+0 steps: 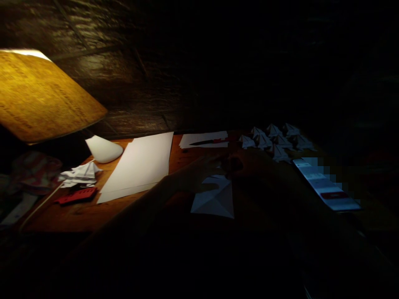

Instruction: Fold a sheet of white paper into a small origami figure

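A creased square of white paper (215,201) lies on the dark wooden table in front of me, with fold lines meeting near its middle. My left hand (199,172) reaches over its far left part, thumb lying on the paper and fingers bent toward the far edge. At that far edge my right hand (247,164) is curled, its fingertips close to those of the left. Deep shadow hides most of the fingers, but both hands appear closed on the paper's far end.
Larger white sheets (140,166) lie left, smaller sheets (199,139) behind, with a red-handled knife (212,141) on top. Several folded paper shapes (274,139) stand right, beside a lit phone (327,185). A lamp (50,95), crumpled paper (81,174) and a red object (76,196) are left.
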A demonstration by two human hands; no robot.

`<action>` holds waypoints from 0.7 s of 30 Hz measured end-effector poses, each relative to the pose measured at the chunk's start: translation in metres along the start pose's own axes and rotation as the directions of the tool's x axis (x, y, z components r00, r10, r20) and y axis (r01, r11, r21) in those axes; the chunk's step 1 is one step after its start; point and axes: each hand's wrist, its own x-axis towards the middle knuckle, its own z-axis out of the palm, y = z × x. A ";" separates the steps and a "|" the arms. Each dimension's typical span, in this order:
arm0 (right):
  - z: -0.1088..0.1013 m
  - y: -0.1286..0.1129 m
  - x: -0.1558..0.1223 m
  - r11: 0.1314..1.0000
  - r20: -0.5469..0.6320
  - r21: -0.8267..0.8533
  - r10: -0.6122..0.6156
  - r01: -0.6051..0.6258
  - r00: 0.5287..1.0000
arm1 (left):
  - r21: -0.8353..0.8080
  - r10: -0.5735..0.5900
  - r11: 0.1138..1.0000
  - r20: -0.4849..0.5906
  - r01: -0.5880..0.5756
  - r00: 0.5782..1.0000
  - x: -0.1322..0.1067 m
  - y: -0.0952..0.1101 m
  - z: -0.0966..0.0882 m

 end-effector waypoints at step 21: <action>0.000 -0.010 -0.003 0.978 -0.105 0.005 -0.208 0.210 0.973 | -0.007 -0.042 0.999 -0.096 0.042 0.995 -0.006 -0.014 0.019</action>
